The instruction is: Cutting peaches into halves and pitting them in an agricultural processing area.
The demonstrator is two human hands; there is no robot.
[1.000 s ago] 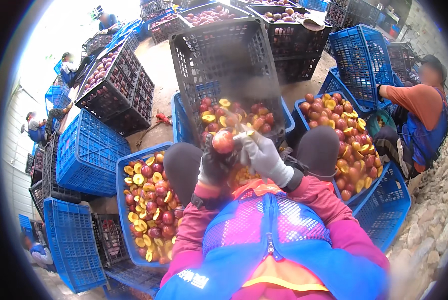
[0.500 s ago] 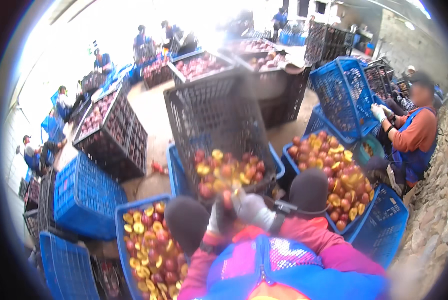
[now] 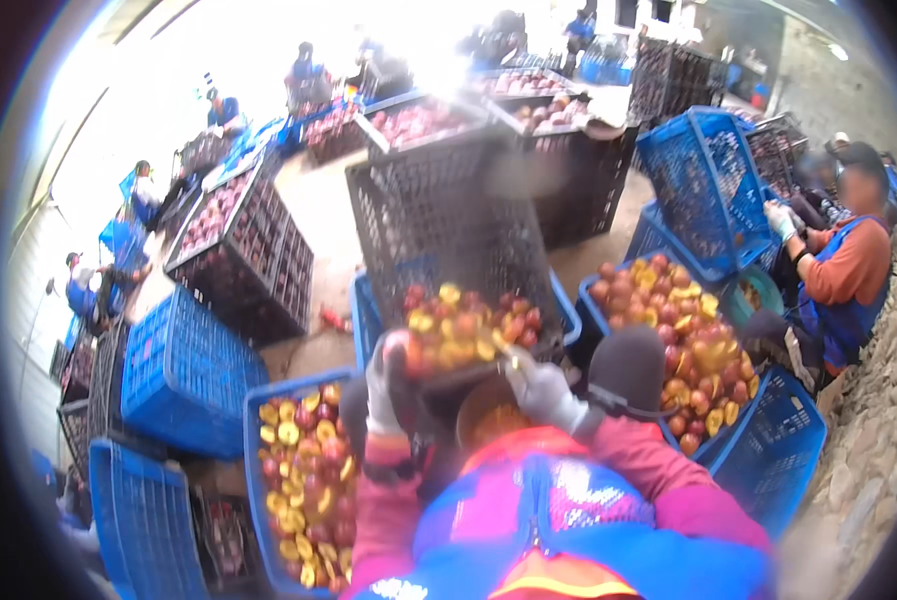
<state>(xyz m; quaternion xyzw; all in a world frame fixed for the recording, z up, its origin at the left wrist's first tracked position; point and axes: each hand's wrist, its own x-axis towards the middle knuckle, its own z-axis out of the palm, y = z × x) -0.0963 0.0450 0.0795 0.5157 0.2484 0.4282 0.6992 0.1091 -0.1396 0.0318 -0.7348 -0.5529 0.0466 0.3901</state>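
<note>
A dark plastic crate (image 3: pixel 448 200) leans tilted toward me, with whole red fruits and yellow cut halves (image 3: pixel 458 320) gathered at its near end. At that end's left corner is my left hand (image 3: pixel 386 385), in a light glove with a dark palm. Motion smears its fingers, so I cannot tell whether they grip anything. My right hand (image 3: pixel 550 395), in a pale glove, is closed at the right of the near edge. A small pale tip shows at its fingers; what it belongs to is too blurred to name.
Blue crates of cut fruit stand at my left (image 3: pixel 303 480) and right (image 3: pixel 678 360). Beneath the dark crate is another blue crate (image 3: pixel 366 315). A person (image 3: pixel 843 260) sits at the right beside a tilted blue crate (image 3: pixel 703 190). Stacked dark crates (image 3: pixel 243 250) stand left.
My hands were together at the dark crate's near edge, with a reddish fruit between them. They have parted, the left going left and up, the right going right. The view has shifted slightly.
</note>
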